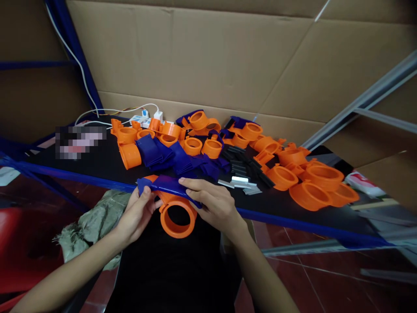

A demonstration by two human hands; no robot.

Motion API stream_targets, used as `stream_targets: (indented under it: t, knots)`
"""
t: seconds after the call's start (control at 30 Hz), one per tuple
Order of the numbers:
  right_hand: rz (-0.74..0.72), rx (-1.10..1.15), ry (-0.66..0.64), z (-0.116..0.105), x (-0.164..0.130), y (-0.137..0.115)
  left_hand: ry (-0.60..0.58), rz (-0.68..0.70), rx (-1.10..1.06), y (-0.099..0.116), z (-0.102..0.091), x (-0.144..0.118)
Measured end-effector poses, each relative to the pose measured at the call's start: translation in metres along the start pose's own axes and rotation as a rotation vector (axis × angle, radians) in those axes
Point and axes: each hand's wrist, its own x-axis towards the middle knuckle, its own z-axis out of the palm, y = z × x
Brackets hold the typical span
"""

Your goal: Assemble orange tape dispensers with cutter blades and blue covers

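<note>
My left hand [138,213] grips the left end of a blue plastic strip [166,184], thumb on top and fingers curled beneath. My right hand [213,204] lies over the strip's right end, fingers flat along its upper face and pointing left, closed down on it. The strip's long axis runs left to right between the two hands, roughly parallel to the near edge of the desk [97,167]. Directly under the strip, touching it, sits an orange ring [177,219], its open bore facing me; it hangs just in front of the desk edge, above my lap. Both hands are equally near the ring, one on each side. Farther out on the desk lie a heap of orange rings [293,174], folded blue pieces [156,152], black strips [243,163] and small metal clips [241,182].
</note>
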Motion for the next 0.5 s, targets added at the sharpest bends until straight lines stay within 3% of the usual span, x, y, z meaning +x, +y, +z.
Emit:
stream_targets:
  t: [0.27, 0.5]
  knots:
    - [-0.015, -0.027, 0.037, 0.006, 0.0, 0.002, -0.023, 0.004, -0.028, -0.008, -0.016, 0.011]
    - [0.009, -0.033, 0.074, 0.011, 0.002, 0.0, -0.033, 0.014, -0.016, -0.001, -0.003, 0.003]
